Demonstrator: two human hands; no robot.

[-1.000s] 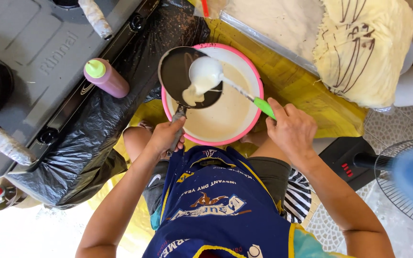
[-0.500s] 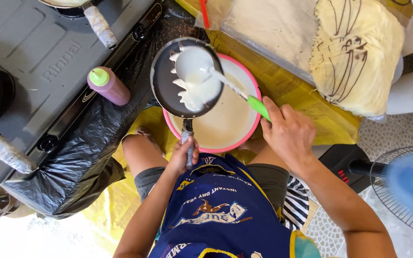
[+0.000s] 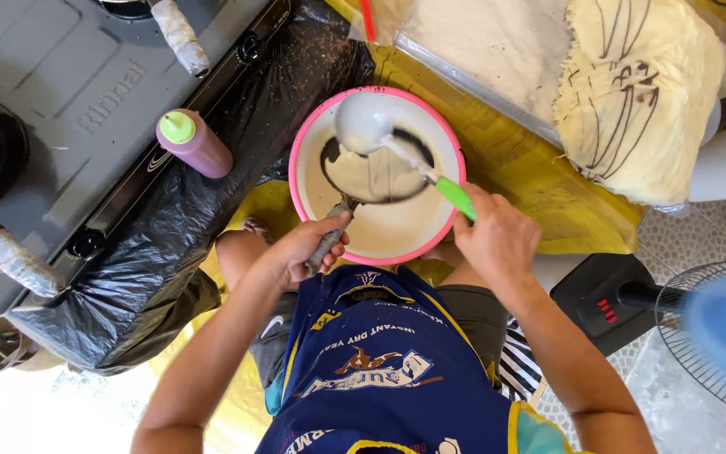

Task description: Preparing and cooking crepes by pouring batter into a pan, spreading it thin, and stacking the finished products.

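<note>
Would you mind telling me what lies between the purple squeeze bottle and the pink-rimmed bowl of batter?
In the head view, only crumpled black plastic sheet lies between the purple bottle and the bowl; nothing else stands on that stretch.

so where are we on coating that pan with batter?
Done: batter covers most of the small dark pan, dark rim showing. In hand: left hand holds the pan over the pink-rimmed bowl; right hand holds the white ladle above. Left: pan isn't on the stove.
</note>
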